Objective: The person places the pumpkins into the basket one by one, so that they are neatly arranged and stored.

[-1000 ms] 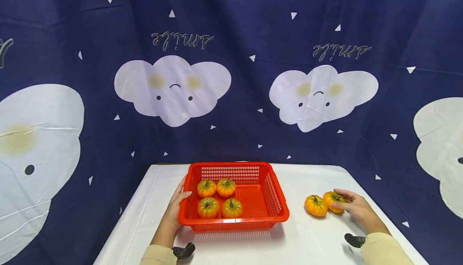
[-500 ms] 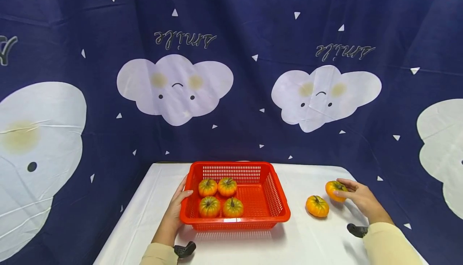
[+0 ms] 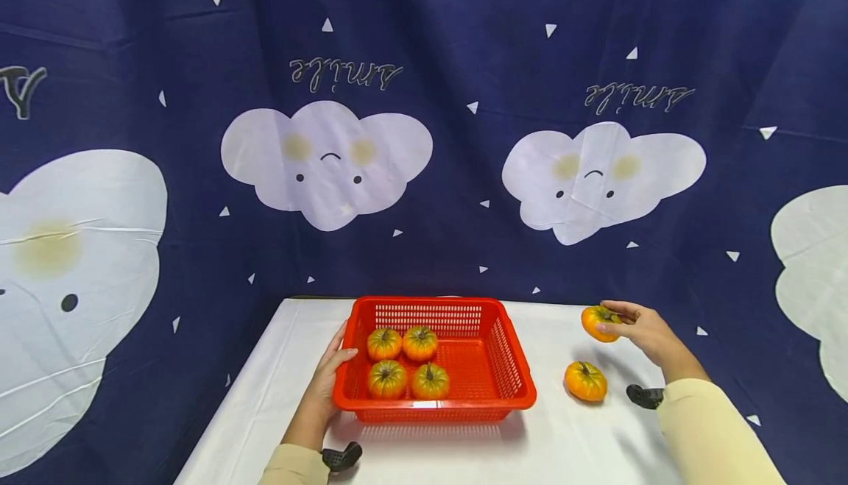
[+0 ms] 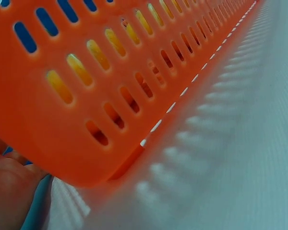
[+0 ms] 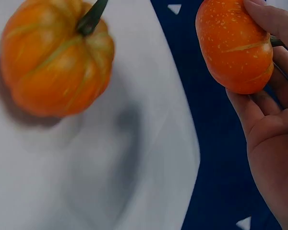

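A small orange pumpkin (image 3: 598,323) with a greenish top is held above the table by my right hand (image 3: 645,334), thumb on the near side and fingers behind. In the right wrist view the held pumpkin (image 5: 236,48) shows its speckled orange side. Another pumpkin (image 3: 586,381) lies on the white cloth just below and in front of that hand. My left hand (image 3: 327,378) grips the left rim of a red plastic basket (image 3: 464,402), its thumb over the edge. Inside the basket's left half sit several pumpkins (image 3: 387,380), stems up.
A white cloth covers the table (image 3: 550,441). Behind it hangs a dark blue curtain (image 3: 457,249) with white clouds and triangles. Black wrist devices (image 3: 341,457) show at both cuffs. The basket's slotted wall (image 4: 86,120) fills much of the left wrist view.
My right hand has lifted one pumpkin off the table, away from the one beside it, moving up and then slightly left. The left hand stays on the basket.
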`<move>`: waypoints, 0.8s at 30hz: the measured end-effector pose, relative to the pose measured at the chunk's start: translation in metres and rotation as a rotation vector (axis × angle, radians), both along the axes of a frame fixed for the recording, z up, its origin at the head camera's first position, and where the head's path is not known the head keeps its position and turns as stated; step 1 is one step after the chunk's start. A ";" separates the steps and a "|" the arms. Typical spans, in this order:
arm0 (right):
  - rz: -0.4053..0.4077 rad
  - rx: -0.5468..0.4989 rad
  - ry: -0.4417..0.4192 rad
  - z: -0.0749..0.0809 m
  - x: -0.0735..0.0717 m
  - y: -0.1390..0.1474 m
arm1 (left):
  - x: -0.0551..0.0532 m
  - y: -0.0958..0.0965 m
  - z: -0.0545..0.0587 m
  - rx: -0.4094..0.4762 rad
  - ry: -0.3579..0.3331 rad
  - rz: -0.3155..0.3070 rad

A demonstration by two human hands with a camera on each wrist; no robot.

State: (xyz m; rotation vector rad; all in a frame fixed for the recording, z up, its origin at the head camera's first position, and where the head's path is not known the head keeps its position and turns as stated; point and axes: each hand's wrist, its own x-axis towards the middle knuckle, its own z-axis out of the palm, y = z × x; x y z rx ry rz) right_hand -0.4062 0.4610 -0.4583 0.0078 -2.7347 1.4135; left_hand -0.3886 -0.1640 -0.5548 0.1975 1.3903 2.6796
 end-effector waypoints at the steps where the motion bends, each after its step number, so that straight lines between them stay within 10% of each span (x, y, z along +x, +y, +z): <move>1: 0.004 0.000 0.004 0.003 -0.002 -0.002 | 0.000 0.000 0.000 0.001 -0.002 0.001; 24: 0.128 0.028 0.049 0.026 -0.025 -0.051 | -0.002 0.001 -0.003 0.005 0.006 0.005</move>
